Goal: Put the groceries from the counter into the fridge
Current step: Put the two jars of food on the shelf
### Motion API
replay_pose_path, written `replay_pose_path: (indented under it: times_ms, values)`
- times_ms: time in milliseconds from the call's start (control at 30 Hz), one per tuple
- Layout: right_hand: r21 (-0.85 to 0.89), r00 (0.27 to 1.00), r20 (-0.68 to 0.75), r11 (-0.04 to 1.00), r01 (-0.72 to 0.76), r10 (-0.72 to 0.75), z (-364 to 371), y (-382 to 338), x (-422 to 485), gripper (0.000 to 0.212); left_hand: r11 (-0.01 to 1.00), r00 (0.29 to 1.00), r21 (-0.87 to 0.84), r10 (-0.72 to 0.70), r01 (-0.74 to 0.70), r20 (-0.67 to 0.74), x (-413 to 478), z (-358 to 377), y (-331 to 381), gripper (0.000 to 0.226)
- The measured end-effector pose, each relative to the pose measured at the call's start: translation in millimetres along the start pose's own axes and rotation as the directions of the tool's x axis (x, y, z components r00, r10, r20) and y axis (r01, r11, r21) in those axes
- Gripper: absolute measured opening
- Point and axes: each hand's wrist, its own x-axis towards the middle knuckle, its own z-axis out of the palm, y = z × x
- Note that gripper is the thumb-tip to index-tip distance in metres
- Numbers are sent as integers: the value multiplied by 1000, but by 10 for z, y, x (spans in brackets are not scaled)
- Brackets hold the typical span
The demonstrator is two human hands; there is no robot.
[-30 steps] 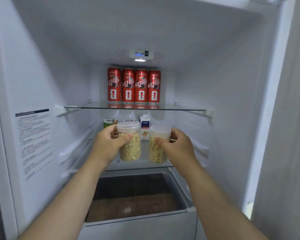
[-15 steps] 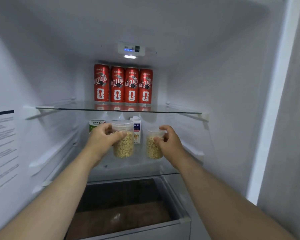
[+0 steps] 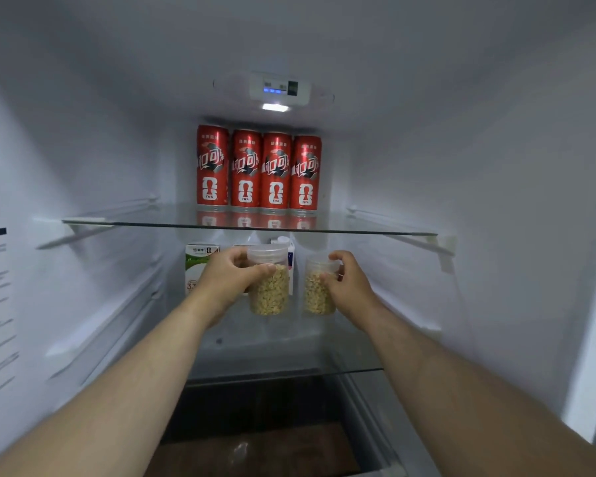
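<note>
Both my arms reach deep into the open fridge. My left hand [image 3: 229, 277] grips a clear plastic jar of yellowish grain [image 3: 269, 290], fingers curled round its upper part. My right hand [image 3: 346, 284] grips a second, slightly smaller clear jar of grain [image 3: 315, 294] from its right side. Both jars are upright, side by side, low over or on the lower glass shelf [image 3: 289, 349]; contact with the glass cannot be told.
Several red cans [image 3: 258, 170] stand in a row at the back of the upper glass shelf [image 3: 375, 230]. A green-and-white carton [image 3: 197, 266] and a white carton [image 3: 289, 256] stand behind the jars. An open drawer [image 3: 265, 425] lies below.
Both hands have carried the jars further back into the fridge over the lower shelf, and my head has moved closer in. The grip on each jar is unchanged.
</note>
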Motion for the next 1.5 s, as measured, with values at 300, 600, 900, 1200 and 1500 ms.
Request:
replay_pose_path:
  times_ms: [300, 600, 900, 1200, 1500]
  values:
    - [-51, 999, -54, 999, -5, 3, 71, 127, 300, 39, 999, 998, 35, -17, 15, 61, 256, 93, -109, 27]
    - [-30, 999, 3, 999, -38, 38, 107, 259, 446, 59, 999, 990, 3, -54, 54, 129, 361, 171, -203, 26]
    - [-28, 999, -5, 999, -45, 45, 179, 316, 573, 69, 998, 988, 1, -55, 55, 147, 394, 120, -354, 28]
    - [-34, 999, 17, 999, -35, 36, 195, 318, 643, 68, 999, 986, 32, -21, 16, 166, 381, 127, -342, 29]
    - [-10, 999, 32, 999, -41, 41, 238, 330, 637, 79, 999, 985, 34, -21, 16, 171, 378, 110, -353, 33]
